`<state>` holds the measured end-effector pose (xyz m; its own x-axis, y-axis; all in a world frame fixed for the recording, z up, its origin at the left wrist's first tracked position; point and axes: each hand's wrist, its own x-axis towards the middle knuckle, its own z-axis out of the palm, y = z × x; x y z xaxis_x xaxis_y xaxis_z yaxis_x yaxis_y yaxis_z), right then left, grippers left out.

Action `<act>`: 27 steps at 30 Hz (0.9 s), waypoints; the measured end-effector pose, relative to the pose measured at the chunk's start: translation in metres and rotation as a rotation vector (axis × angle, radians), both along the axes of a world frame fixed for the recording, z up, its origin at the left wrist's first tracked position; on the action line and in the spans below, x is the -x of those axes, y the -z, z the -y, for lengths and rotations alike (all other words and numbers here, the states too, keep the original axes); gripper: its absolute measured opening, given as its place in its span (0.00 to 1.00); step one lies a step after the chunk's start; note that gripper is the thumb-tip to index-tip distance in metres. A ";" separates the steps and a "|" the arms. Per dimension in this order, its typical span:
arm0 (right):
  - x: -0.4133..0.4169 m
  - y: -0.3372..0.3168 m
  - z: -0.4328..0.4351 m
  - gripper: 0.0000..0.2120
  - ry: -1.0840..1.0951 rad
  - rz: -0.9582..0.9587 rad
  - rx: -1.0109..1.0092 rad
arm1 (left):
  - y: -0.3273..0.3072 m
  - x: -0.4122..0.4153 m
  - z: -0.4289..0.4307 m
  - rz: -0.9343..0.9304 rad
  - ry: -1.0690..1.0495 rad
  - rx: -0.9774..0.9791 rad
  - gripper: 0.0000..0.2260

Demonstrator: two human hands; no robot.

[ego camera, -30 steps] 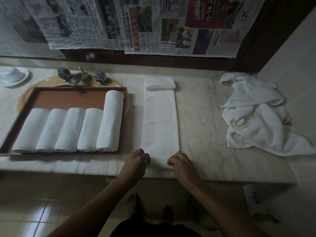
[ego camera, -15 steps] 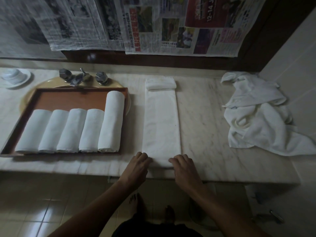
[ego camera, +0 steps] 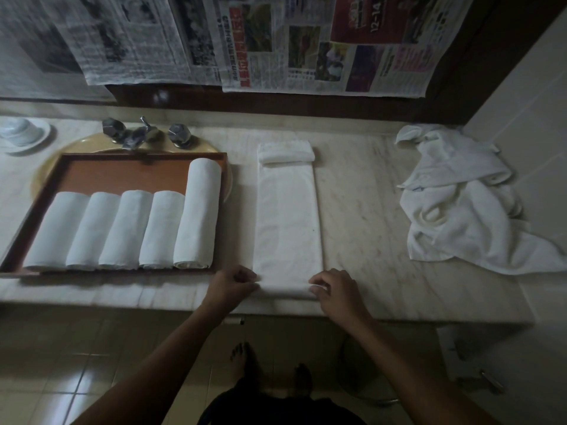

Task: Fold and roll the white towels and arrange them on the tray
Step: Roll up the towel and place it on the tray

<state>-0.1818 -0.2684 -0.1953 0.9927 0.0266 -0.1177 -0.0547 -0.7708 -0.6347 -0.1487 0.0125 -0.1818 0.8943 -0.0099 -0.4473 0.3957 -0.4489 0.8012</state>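
A white towel point(ego camera: 287, 216), folded into a long narrow strip, lies on the marble counter with its far end folded back into a small flap. Its near end is curled into the start of a roll. My left hand point(ego camera: 231, 285) pinches the left end of that roll and my right hand point(ego camera: 333, 288) pinches the right end. To the left, a brown wooden tray point(ego camera: 129, 173) holds several rolled white towels point(ego camera: 122, 230) side by side; the rightmost roll is the longest.
A heap of loose white towels point(ego camera: 466, 200) lies at the counter's right end by the tiled wall. Behind the tray sit a yellow basin with chrome taps point(ego camera: 144, 134) and a white dish point(ego camera: 23, 134). Newspapers hang on the back wall. My bare feet stand on the tiled floor below.
Both hands have rolled the towel's near edge a little away from me, and a thin roll has formed between them. The tray and the heap have not moved.
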 end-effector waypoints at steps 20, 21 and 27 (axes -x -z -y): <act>0.037 0.040 -0.042 0.25 -0.256 0.401 0.413 | 0.030 0.053 0.054 0.693 0.654 -0.774 0.39; 0.034 0.041 -0.041 0.25 -0.268 0.392 0.429 | 0.031 0.050 0.051 0.660 0.682 -0.798 0.40; 0.009 0.028 -0.034 0.22 -0.343 0.332 0.462 | 0.021 0.027 0.042 0.609 0.716 -0.674 0.31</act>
